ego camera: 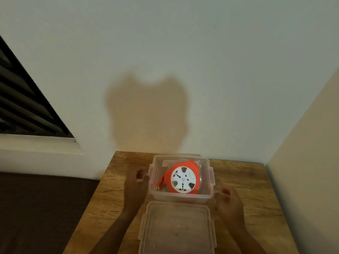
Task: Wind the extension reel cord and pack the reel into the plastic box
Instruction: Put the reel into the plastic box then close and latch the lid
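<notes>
While the reel [182, 177] lies flat inside the box [209, 192], its white socket face turned up and its orange rim around it, both hands sit outside the box walls. An orange plug [159, 183] on a short run of cord hangs off the reel at about 8 o'clock, also inside the box, just beside the left wall.

At 9 o'clock from the reel, the left hand [134, 185] is just beside the box's left wall, near the side latch; its fingers [140, 174] are loosely curled and hold nothing, though blur makes it unclear whether a fingertip touches the wall. At 4 o'clock from the reel, the right hand [230, 200] is near the box's front right corner, its fingers [224, 191] likewise loosely curled and holding nothing; contact with the box cannot be told.

At 6 o'clock from the box, just in front of it, a clear lid [177, 228] lies flat on the worktop [244, 180] between the two forearms. The box stands toward the far edge of the wooden worktop, near a pale wall [165, 52] that carries a soft shadow. At 9 o'clock, well apart from the box, a dark louvred window [23, 107] sits above a white sill.
</notes>
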A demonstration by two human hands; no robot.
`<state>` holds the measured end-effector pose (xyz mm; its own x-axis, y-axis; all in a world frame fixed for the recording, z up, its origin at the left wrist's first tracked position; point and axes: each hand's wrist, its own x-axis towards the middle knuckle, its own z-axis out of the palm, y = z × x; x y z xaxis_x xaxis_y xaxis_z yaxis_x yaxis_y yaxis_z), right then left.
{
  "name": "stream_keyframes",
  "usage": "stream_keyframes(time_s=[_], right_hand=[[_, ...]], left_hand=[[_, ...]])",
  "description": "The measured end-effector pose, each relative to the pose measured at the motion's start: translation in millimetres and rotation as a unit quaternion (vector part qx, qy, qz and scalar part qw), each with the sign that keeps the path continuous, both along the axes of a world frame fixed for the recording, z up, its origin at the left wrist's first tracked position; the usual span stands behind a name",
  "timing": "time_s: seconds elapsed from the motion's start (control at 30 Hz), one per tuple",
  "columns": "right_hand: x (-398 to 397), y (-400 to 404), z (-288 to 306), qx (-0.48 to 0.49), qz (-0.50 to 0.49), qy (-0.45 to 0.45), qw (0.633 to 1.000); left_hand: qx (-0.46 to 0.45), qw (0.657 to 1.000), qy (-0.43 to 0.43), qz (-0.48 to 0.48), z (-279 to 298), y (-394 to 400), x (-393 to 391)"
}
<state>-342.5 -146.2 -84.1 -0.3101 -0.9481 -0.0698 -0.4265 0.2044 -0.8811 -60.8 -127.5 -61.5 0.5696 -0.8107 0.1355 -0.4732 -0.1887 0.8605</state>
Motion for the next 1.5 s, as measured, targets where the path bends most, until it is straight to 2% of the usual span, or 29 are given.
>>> stream_keyframes(time_s=[0.1, 0.17, 0.23, 0.37, 0.47, 0.57, 0.7, 0.83, 0.9, 1.0, 1.07, 1.13, 1.2, 1.23, 1.33, 1.5], right_hand=[[-14, 36, -28, 0.157, 0.002, -0.002, 0.988], [-17, 50, -35, 0.189, 0.044, -0.002, 0.981], [-16, 56, -35, 0.199, 0.083, 0.011, 0.976], [-10, 57, -28, 0.215, 0.127, 0.075, 0.965], [-9, 60, -13, 0.217, 0.126, 0.066, 0.966], [-17, 63, 5, 0.207, 0.157, 0.034, 0.965], [-33, 59, 45, 0.193, 0.183, -0.087, 0.96], [-38, 47, 85, 0.118, 0.144, -0.166, 0.968], [-37, 36, 102, 0.083, 0.11, -0.234, 0.962], [-37, 20, 122, 0.046, 0.094, -0.385, 0.917], [-37, 11, 130, 0.03, 0.079, -0.458, 0.885], [-36, 3, 132, 0.005, 0.059, -0.49, 0.869], [-32, -4, 130, -0.016, 0.051, -0.453, 0.89], [-29, -7, 127, -0.021, 0.05, -0.406, 0.912], [-18, -17, 115, -0.019, 0.037, -0.291, 0.956], [-5, -34, 84, 0.005, 0.019, -0.198, 0.98]], left_hand=[[0.107, 0.991, 0.068, 0.053, -36, 35, 14], [0.214, 0.971, 0.09, 0.051, -53, 49, 15], [0.284, 0.955, 0.087, 0.025, -63, 59, 12], [0.316, 0.946, 0.059, -0.039, -61, 65, 5], [0.311, 0.947, 0.054, -0.064, -50, 70, 4], [0.272, 0.956, 0.092, -0.063, -30, 78, 8], [0.186, 0.972, 0.133, -0.052, 12, 82, 13], [0.066, 0.983, 0.156, -0.065, 61, 67, 9], [-0.004, 0.982, 0.173, -0.076, 82, 55, 6], [-0.089, 0.952, 0.277, -0.096, 103, 40, 6], [-0.121, 0.909, 0.388, -0.091, 110, 31, 9], [-0.139, 0.857, 0.49, -0.074, 113, 21, 14], [-0.145, 0.833, 0.529, -0.074, 112, 12, 17], [-0.136, 0.837, 0.525, -0.076, 110, 6, 16], [-0.078, 0.875, 0.473, -0.066, 95, -9, 11], [-0.035, 0.912, 0.404, -0.053, 55, -18, 2]])
